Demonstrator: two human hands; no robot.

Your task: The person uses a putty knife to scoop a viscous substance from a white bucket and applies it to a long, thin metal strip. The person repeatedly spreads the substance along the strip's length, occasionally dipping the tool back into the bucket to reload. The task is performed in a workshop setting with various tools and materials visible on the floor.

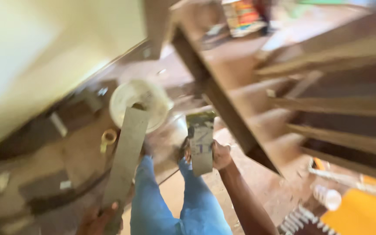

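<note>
The picture is blurred by motion. My left hand (pixel 97 221) at the bottom edge grips the near end of a long flat grey strip (pixel 126 154) that reaches up over a white bucket (pixel 139 103). My right hand (pixel 219 154) holds a shorter grey block (pixel 201 141) smeared with dark green at its top. My legs in blue trousers (pixel 177 204) stand between the two hands.
A dark wooden beam (pixel 223 102) runs diagonally from the top centre to the right. Stacked wooden planks (pixel 340 104) fill the right side. A pale wall (pixel 35 56) is on the left. A yellow ring (pixel 108 137) lies on the brown floor. A clear bottle (pixel 327 197) and an orange sheet (pixel 362 213) lie at the lower right.
</note>
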